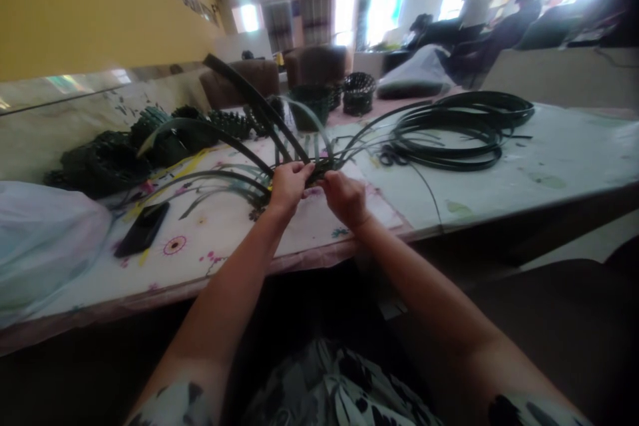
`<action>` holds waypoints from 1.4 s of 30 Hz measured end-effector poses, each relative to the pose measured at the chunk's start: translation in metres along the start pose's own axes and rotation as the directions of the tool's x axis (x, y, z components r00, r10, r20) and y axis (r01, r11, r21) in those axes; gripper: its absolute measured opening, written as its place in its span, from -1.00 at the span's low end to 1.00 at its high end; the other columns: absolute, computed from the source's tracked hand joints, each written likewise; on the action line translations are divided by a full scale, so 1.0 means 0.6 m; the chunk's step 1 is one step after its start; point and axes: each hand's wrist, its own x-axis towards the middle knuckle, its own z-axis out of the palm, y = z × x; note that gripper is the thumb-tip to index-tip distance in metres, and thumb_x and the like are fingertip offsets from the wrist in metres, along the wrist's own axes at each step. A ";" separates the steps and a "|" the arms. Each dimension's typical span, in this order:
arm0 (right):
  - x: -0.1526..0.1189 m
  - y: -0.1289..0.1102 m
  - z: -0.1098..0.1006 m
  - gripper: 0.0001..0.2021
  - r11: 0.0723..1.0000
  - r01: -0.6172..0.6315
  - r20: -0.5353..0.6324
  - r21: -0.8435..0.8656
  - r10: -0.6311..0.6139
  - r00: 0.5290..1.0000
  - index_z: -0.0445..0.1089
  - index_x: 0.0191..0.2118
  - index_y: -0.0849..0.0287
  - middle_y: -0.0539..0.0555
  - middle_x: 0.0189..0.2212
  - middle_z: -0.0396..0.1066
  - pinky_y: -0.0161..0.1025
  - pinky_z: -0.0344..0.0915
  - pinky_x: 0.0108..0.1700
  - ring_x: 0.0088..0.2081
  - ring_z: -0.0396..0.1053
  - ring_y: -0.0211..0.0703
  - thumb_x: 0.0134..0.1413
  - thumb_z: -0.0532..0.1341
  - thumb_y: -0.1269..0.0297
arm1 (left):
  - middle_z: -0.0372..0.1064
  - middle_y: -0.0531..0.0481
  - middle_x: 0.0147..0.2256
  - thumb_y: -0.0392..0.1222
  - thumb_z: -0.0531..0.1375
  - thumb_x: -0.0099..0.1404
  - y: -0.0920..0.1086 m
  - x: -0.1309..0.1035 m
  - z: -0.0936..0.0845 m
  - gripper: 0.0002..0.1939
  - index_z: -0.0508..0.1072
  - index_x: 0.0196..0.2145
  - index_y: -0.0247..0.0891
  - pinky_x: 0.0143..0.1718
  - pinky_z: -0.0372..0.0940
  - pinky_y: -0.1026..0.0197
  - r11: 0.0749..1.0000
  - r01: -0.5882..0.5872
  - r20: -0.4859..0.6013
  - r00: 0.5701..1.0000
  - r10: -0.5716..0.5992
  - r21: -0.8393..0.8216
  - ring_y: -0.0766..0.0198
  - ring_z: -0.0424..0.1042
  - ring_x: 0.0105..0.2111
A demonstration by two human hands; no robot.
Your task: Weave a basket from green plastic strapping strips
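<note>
Across a white, flower-patterned table [564, 153], a part-woven piece of flat dark-green strips [325, 164] splays its loose ends; right of it sits a round coil of similar strips [462, 164], likely for easy reach. A person's left hand [289, 186] and right hand [347, 196] pinch the piece, seemingly to steady the weave; black-looped scissors [387, 158] lie to its right.

Single head view, forward and down over the tabletop [579, 156]
Worn on the person's head, the camera looks from above and behind the tabletop's near edge, close enough that both forearms [239, 273] run from the bottom of the view to the hands [345, 197] over the tabletop; it faces across to the windows [387, 10], well beyond the tabletop's far side
</note>
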 end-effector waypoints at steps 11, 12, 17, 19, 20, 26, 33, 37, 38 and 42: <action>0.006 -0.007 -0.028 -0.86 0.993 -0.092 0.092 0.072 0.086 0.992 0.31 -0.30 0.16 0.01 -0.46 0.42 -0.26 -0.08 -0.48 -0.52 0.24 -0.26 0.27 0.06 0.33 | 0.15 0.18 -0.65 -0.20 0.24 0.28 -0.016 -0.001 0.001 -0.73 0.35 -0.55 -0.28 -0.78 -0.07 0.38 0.999 -0.029 0.007 1.000 0.029 0.025 0.51 0.04 -0.78; 0.006 -0.009 -0.025 -0.86 0.993 -0.091 0.076 0.075 0.085 0.993 0.31 -0.31 0.16 0.01 -0.48 0.41 -0.26 -0.08 -0.48 -0.53 0.22 -0.26 0.27 0.05 0.35 | 0.14 0.18 -0.65 -0.20 0.23 0.28 -0.017 -0.002 0.001 -0.73 0.34 -0.55 -0.28 -0.78 -0.07 0.38 0.999 -0.031 0.009 0.999 0.031 0.028 0.51 0.03 -0.78; 0.006 -0.012 -0.013 -0.85 0.965 -0.137 0.059 0.224 0.126 0.990 0.28 -0.31 0.16 0.02 -0.46 0.38 -0.30 0.06 -0.42 -0.47 0.26 -0.25 0.29 0.01 0.37 | 0.12 0.19 -0.65 -0.21 0.21 0.29 -0.012 -0.011 0.002 -0.71 0.30 -0.56 -0.27 -0.78 -0.05 0.38 0.998 -0.055 0.009 0.998 0.055 0.019 0.52 0.05 -0.78; 0.004 -0.010 -0.019 -0.89 0.926 -0.190 0.112 0.327 0.161 0.981 0.26 -0.29 0.15 0.01 -0.44 0.37 -0.31 0.13 -0.36 -0.44 0.28 -0.25 0.27 0.05 0.33 | 0.13 0.19 -0.65 -0.22 0.21 0.29 -0.009 -0.013 0.001 -0.71 0.29 -0.56 -0.27 -0.78 -0.04 0.38 0.997 -0.072 -0.003 0.997 0.072 0.037 0.49 0.11 -0.78; 0.001 -0.008 -0.024 -0.91 0.909 -0.216 0.136 0.358 0.178 0.975 0.25 -0.29 0.14 0.00 -0.44 0.37 -0.31 0.15 -0.35 -0.44 0.28 -0.25 0.27 0.08 0.30 | 0.15 0.18 -0.64 -0.21 0.22 0.29 -0.009 -0.014 0.000 -0.73 0.31 -0.54 -0.27 -0.78 -0.03 0.38 0.995 -0.079 -0.012 0.997 0.080 0.055 0.48 0.15 -0.78; -0.030 0.005 -0.050 -0.83 0.909 -0.298 0.137 0.292 0.268 0.954 0.22 -0.38 0.11 -0.03 -0.51 0.32 -0.27 0.14 -0.35 -0.48 0.25 -0.23 0.25 0.13 0.25 | 0.18 0.18 -0.62 -0.19 0.23 0.28 -0.039 -0.002 -0.024 -0.78 0.36 -0.50 -0.28 -0.74 0.06 0.40 0.988 -0.119 0.011 0.993 0.118 0.101 0.46 0.24 -0.75; -0.040 0.009 -0.035 -0.86 0.909 -0.332 0.225 0.252 0.279 0.934 0.29 -0.39 0.13 -0.01 -0.50 0.37 -0.24 0.16 -0.29 -0.45 0.28 -0.20 0.21 0.15 0.28 | 0.25 0.10 -0.51 -0.23 0.24 0.25 -0.061 0.008 -0.057 -0.79 0.37 -0.50 -0.32 -0.50 0.42 0.35 0.993 -0.104 0.250 0.962 0.115 -0.056 0.37 0.45 -0.54; -0.035 0.014 -0.029 -0.83 0.875 -0.403 0.265 0.267 0.336 0.904 0.31 -0.44 0.14 0.01 -0.55 0.36 -0.24 0.13 -0.35 -0.49 0.27 -0.18 0.16 0.16 0.26 | 0.30 0.07 -0.46 -0.31 0.24 0.22 -0.063 0.013 -0.066 -0.88 0.41 -0.47 -0.34 -0.48 0.43 0.34 0.992 -0.113 0.309 0.943 0.125 -0.054 0.35 0.49 -0.51; -0.034 0.016 -0.029 -0.83 0.861 -0.427 0.282 0.278 0.352 0.893 0.31 -0.45 0.14 0.01 -0.56 0.36 -0.24 0.12 -0.37 -0.51 0.26 -0.18 0.16 0.16 0.25 | 0.33 0.06 -0.44 -0.33 0.23 0.20 -0.066 0.015 -0.068 -0.93 0.43 -0.45 -0.34 -0.45 0.44 0.33 0.991 -0.124 0.324 0.937 0.133 -0.049 0.34 0.50 -0.50; -0.034 0.022 -0.028 -0.80 0.812 -0.493 0.353 0.313 0.382 0.854 0.31 -0.48 0.14 0.01 -0.58 0.36 -0.25 0.10 -0.40 -0.52 0.26 -0.19 0.15 0.16 0.24 | 0.45 0.03 -0.35 -0.34 0.25 0.15 -0.087 0.022 -0.074 -0.90 0.50 -0.32 -0.33 -0.40 0.44 0.33 0.982 -0.191 0.373 0.910 0.180 -0.008 0.34 0.53 -0.47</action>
